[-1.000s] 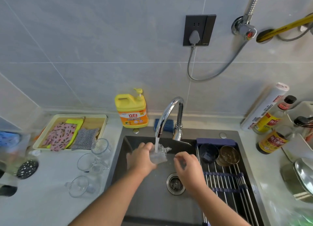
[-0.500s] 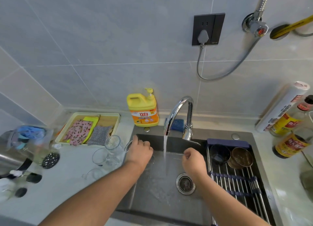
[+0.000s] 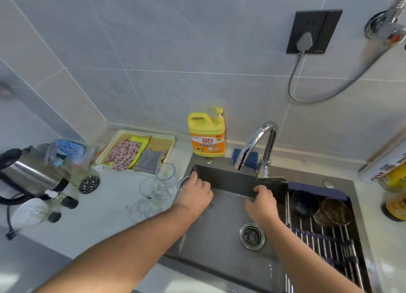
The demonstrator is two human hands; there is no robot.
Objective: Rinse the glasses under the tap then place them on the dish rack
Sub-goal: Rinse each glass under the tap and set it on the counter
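Observation:
My left hand grips a clear glass at the left edge of the dark sink; only the glass's rim shows past my fingers. My right hand is under the chrome tap, its thumb and curled fingers on the end of the tap lever. No water runs from the spout. Three more clear glasses stand on the counter left of the sink. The dish rack lies across the sink's right side.
A dark bowl and a brown bowl sit on the rack. Yellow detergent bottle stands behind the sink, a tray of cloths to its left, a steel kettle at far left, bottles at the right edge.
The water stream has stopped. My left hand carried the glass from under the tap to the sink's left edge. My right hand rose to the tap lever.

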